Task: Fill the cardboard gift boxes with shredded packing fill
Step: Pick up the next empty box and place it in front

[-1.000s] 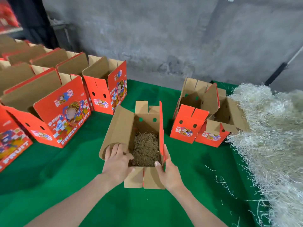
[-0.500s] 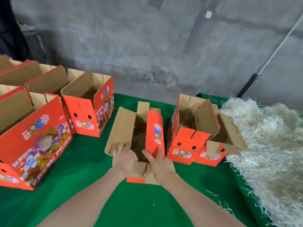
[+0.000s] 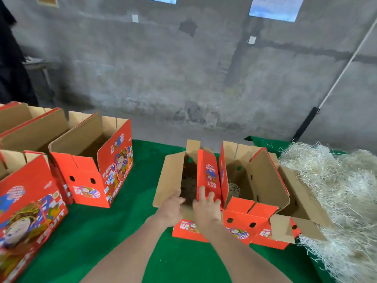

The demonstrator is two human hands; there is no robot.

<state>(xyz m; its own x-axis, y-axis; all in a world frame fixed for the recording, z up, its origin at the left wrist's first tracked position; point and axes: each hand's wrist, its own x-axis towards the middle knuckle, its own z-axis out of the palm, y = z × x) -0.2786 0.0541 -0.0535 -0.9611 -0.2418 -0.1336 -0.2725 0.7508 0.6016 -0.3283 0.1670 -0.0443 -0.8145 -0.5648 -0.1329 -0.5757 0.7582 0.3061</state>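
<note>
Left hand: fingers bent over the near rim of the middle box, at the foot of its left flap, and holding it there.
Right hand: fingers straight and spread, laid flat against the outer red face of the right flap; nothing is clasped.
Middle box: stands on the green cloth, top open, with both forearms reaching to it from the near edge.
Left flap: plain brown inside, splayed outward to the left.
Right flap: upright, printed side showing.
Fill in middle box: a dark layer of shredded fill low inside, partly hidden by the hands.
Second box: just right of the middle box and touching its right flap; open, with a little fill at the bottom.
Third box: right of the second box, flaps spread, its far side against the heap.
Heap of fill: pale shredded strands piled at the right end of the table, with loose strands trailing onto the cloth.
Green cloth: covers the table top.
Left boxes: several open red boxes in rows at left, well apart from the middle box, the nearest of them cut off by the picture edge.
Wall: grey concrete, far side.
Pole: leans against the wall at far right.
</note>
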